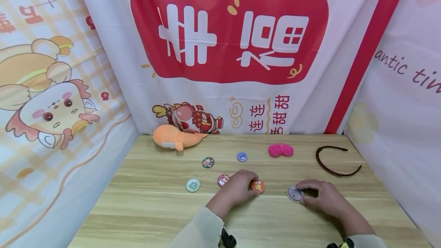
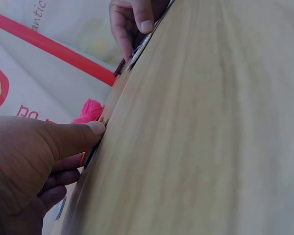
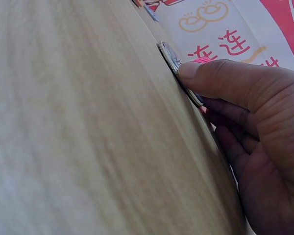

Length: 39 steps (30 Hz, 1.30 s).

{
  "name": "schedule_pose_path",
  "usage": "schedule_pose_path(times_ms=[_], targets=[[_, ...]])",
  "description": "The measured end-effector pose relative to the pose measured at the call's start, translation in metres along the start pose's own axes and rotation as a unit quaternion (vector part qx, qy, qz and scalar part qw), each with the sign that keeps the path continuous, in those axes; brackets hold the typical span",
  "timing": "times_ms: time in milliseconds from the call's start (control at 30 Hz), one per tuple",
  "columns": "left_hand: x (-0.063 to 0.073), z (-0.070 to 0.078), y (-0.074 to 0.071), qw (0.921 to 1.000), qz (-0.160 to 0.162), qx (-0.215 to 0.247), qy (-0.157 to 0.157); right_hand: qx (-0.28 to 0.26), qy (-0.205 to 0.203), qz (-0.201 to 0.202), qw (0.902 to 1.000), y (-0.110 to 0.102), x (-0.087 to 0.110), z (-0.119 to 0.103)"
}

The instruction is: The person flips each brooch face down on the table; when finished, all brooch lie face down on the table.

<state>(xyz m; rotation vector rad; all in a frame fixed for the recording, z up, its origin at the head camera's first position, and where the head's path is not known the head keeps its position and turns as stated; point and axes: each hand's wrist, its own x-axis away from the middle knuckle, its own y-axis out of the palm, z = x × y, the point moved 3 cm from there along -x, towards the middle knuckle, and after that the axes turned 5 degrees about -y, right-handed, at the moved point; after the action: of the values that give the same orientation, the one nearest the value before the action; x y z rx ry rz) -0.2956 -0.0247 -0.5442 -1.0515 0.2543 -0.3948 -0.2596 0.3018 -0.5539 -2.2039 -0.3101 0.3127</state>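
Over the wooden bench, the person's left hand pinches an orange round badge; the right hand pinches a grey round badge.

Wood-grained tabletop, woolly pink bundle, smooth grey disc.

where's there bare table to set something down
Widest: near left of the table, bordered by the mint disc beyond and left sleeve at right. Another opens between the left hand and right hand, nearer than the orange disc and grey disc. Crowded: around the left hand, with the pink disc beside it.
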Motion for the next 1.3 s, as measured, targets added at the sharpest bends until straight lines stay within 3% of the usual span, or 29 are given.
schedule_pose_path(times_ms=[500, 1000, 1300], targets=[[-0.004, 0.030, 0.020, 0.9972, 0.010, -0.020, 0.071, -0.004, 0.000, -0.002, 1.0000, 0.000, 0.000, 0.000], [-0.003, 0.025, 0.020, 0.9930, 0.034, -0.003, 0.113, 0.000, -0.005, 0.008, 1.0000, -0.001, -0.002, 0.000], [-0.004, 0.026, 0.022, 0.9924, 0.031, -0.023, 0.117, -0.016, -0.028, 0.011, 0.9994, 0.009, -0.012, -0.030]])
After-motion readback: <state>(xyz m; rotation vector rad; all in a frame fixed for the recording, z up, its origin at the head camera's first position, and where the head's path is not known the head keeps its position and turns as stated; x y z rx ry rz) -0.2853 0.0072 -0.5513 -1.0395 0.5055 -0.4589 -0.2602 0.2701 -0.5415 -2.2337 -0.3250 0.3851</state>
